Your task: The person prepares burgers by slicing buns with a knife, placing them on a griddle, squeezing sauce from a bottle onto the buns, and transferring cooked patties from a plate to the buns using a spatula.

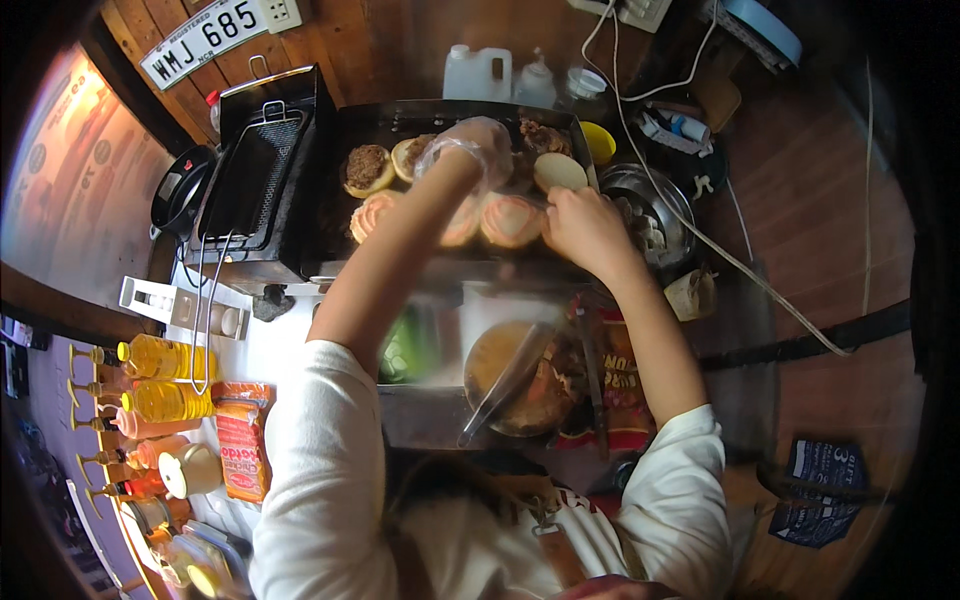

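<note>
Over a dark griddle (365, 122) I reach with both arms. My left hand (478, 148), in a clear plastic glove, is above the back middle of the griddle; its fingers are blurred and hidden. My bare right hand (584, 228) has its fingers curled together at the griddle's right side, beside a plain bun half (560, 173) and a sauce-topped bun half (511, 219). What the fingers hold, if anything, is hidden. A bun with a brown patty (368, 168) lies at the left, another patty-topped bun (408, 155) beside my left hand. Cooked meat (543, 137) sits back right.
At the left stand a black fryer with a wire basket (258, 170) and several sauce and oil bottles (165, 357). A metal bowl (672, 225) is right of the griddle. Nearer me, tongs (508, 385) lie across a round board (490, 360). A white cable (720, 250) hangs at the right.
</note>
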Demonstrator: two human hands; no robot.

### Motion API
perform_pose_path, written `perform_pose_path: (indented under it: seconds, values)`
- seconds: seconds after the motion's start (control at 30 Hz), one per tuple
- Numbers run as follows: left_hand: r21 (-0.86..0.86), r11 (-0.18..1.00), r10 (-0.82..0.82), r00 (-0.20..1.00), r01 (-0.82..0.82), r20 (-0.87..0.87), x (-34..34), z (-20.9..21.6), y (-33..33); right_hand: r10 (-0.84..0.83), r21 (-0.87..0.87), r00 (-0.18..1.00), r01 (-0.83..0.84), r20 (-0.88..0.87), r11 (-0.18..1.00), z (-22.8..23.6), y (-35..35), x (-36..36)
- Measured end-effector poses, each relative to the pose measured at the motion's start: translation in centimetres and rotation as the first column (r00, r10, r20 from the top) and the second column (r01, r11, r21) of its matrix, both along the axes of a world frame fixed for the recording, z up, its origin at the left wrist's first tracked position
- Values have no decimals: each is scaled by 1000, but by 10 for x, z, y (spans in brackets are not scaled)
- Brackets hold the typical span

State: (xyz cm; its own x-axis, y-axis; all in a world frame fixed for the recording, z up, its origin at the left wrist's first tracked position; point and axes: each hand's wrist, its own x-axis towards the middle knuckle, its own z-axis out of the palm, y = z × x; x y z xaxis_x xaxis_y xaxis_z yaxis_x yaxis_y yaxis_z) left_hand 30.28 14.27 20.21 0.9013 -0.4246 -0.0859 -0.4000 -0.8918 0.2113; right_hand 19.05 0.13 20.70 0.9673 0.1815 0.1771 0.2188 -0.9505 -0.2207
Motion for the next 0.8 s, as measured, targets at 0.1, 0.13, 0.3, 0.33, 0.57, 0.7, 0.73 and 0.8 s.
perform_pose_path:
  seconds: [0.1,0.13,0.3,0.33,0.57,0.7,0.73,0.8]
  values:
    - [53,998,-24,1000,24,-7,6,-7,-10,6,18,1000,-6,4,1000,-2,-4,-1]
    - [56,998,-30,1000,30,-2,9,-9,-14,13,18,1000,-13,11,1000,-3,-6,0]
    - [10,1000,-7,995,6,100,22,-30,-18,33,31,999,-32,-19,999,4,-13,-8]
    - [-51,999,9,994,-3,111,20,-27,-19,40,54,999,-39,-9,998,5,-16,-13]
    - [383,907,-259,950,178,172,55,-8,-30,37,111,994,-25,-107,993,22,-21,-27]
    - [330,925,-232,968,188,97,56,-10,-41,48,103,991,-35,-128,994,32,-26,-41]
    - [370,898,-284,956,239,73,58,-13,-42,44,124,993,-30,-111,992,33,-27,-45]
    - [286,933,-241,969,218,50,62,-20,-44,42,144,995,-28,-95,989,40,-32,-54]
